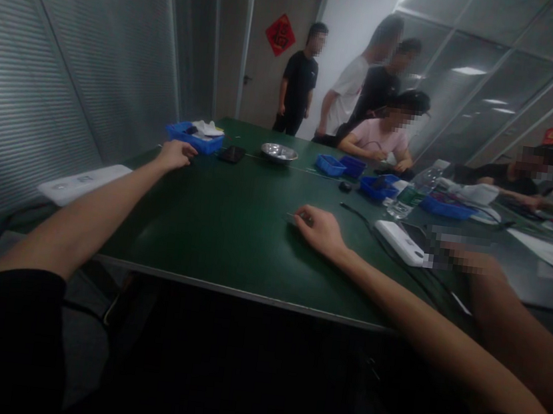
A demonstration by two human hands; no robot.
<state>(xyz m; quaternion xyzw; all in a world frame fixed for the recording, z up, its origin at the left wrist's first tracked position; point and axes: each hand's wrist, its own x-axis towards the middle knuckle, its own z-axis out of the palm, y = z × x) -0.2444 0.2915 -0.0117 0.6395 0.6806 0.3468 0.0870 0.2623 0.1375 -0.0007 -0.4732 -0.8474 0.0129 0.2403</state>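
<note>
My left hand [176,156] is stretched out over the left side of the table, just in front of a blue tray [194,140] with white tissue and dark items in it. Its fingers are curled together; what they hold, if anything, cannot be made out. My right hand [322,231] rests low over the middle of the green table [232,235]. Thumb and fingers are pinched there, and a thin pale tip pokes out to the left of them. A shiny metal bowl [279,153] stands farther back between my hands, beside a flat black object [232,154].
A white device [82,184] lies under my left forearm. On the right are a black cable [361,216], a white power bank [400,242], a plastic bottle [417,189] and several blue trays [378,188]. Another person's arm [502,295] reaches in beside mine. Several people are behind the table.
</note>
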